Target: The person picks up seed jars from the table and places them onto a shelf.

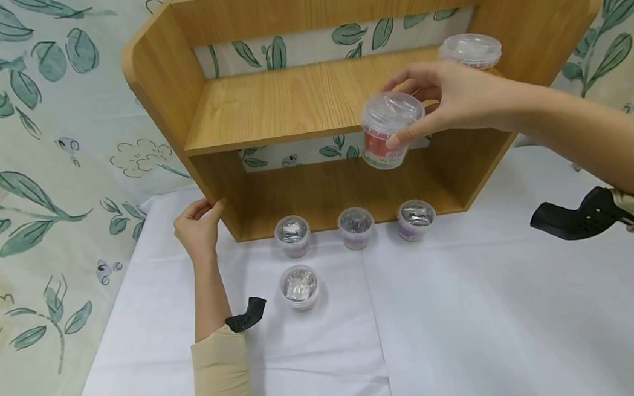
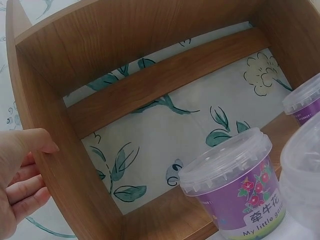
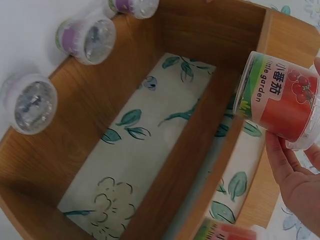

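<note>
My right hand holds a clear-lidded plastic cup by its side, in front of the wooden shelf. The cup has a red label with tomatoes on it, plain in the right wrist view. At the left end of the shelf my left hand grips the edge of the side panel, thumb on the inner face and fingers outside. A second lidded cup stands at the right end of the upper board, partly behind my right hand; its label is also red.
Three purple-labelled lidded cups stand in a row along the shelf's bottom front edge. Nearer to me, another clear cup with shiny wrapped contents stands on the white cloth. Leaf-patterned fabric hangs behind and at the left.
</note>
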The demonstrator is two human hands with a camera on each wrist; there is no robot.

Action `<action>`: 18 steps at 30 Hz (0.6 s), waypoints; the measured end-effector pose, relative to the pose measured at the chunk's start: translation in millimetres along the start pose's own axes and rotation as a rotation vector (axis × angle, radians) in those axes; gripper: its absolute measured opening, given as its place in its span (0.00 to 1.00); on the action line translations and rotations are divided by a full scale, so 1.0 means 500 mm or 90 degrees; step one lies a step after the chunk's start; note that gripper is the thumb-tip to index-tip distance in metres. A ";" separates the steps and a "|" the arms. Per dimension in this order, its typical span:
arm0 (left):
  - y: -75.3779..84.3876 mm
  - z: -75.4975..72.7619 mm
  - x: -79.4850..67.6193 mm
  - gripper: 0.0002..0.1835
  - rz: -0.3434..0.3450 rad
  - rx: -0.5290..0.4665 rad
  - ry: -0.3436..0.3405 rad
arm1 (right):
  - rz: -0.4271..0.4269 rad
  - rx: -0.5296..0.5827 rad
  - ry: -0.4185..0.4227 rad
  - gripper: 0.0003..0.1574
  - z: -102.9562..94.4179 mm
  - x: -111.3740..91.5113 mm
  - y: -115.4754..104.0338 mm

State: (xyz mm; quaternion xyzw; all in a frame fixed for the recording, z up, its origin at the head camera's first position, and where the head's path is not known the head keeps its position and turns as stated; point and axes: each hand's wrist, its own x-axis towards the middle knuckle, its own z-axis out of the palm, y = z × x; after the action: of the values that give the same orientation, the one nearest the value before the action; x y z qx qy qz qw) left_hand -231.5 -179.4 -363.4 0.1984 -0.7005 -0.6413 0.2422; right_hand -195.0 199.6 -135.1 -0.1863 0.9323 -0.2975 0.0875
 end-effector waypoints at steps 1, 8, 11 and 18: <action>0.000 0.000 0.001 0.13 -0.002 -0.002 0.000 | 0.007 -0.007 0.004 0.48 -0.006 0.008 -0.004; -0.002 -0.001 0.006 0.14 -0.003 -0.009 -0.001 | 0.036 -0.042 0.045 0.49 -0.035 0.053 -0.017; -0.003 -0.001 0.006 0.15 -0.006 -0.001 -0.002 | 0.045 -0.056 0.056 0.50 -0.040 0.068 -0.016; -0.004 -0.001 0.006 0.14 0.008 0.000 -0.009 | 0.070 -0.049 0.083 0.52 -0.045 0.090 -0.015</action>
State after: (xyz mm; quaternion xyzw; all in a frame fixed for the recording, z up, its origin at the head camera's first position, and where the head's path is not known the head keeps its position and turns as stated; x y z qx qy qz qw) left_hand -233.7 -182.0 -365.3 0.1899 -0.7036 -0.6409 0.2413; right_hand -240.3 187.7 -114.8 -0.1186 0.9555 -0.2679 0.0356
